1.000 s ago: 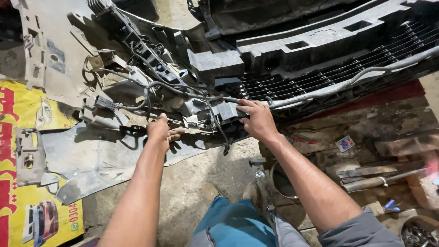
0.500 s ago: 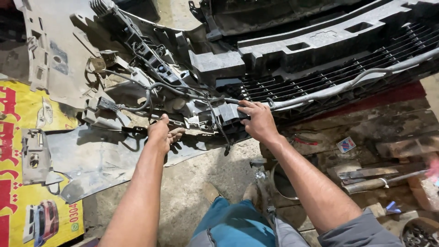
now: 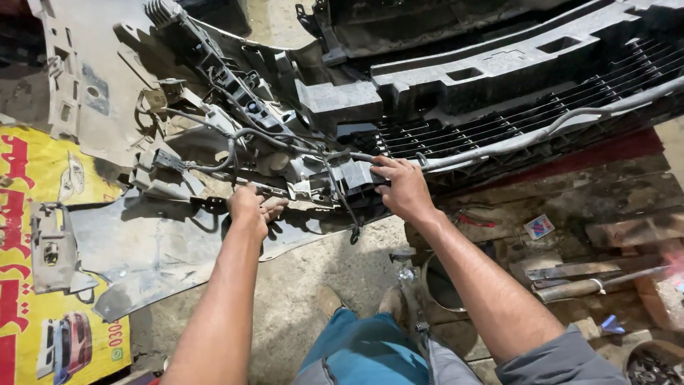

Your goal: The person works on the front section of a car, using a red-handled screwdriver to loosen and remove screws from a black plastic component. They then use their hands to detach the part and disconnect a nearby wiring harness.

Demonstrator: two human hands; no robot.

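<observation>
Hands: both bare, reaching forward onto the inner side of a grey car bumper point(image 3: 178, 235) that lies face down on the concrete floor point(image 3: 313, 278).
Left hand point(image 3: 249, 207): curled nearly closed, fingers folded under at the bumper's lower edge, touching the plastic just beside a small black clip; whether it pinches anything cannot be told.
Right hand point(image 3: 402, 187): half closed, fingers wrapped over a black bracket point(image 3: 353, 175) in the middle of the bumper, thumb underneath.
Harness point(image 3: 235, 146): grey cable looped across the bumper between the two hands, one black end hanging just left of the right hand.
Bumper axis: long axis runs left to right across the view, rising toward the upper right; the grille point(image 3: 499, 121) with its slats lies on the right half, the flat skirt on the left.
Surroundings: yellow printed sheet point(image 3: 28, 214) under the left end; metal bars point(image 3: 591, 274) and a round tin point(image 3: 442, 292) lie near the right forearm.
</observation>
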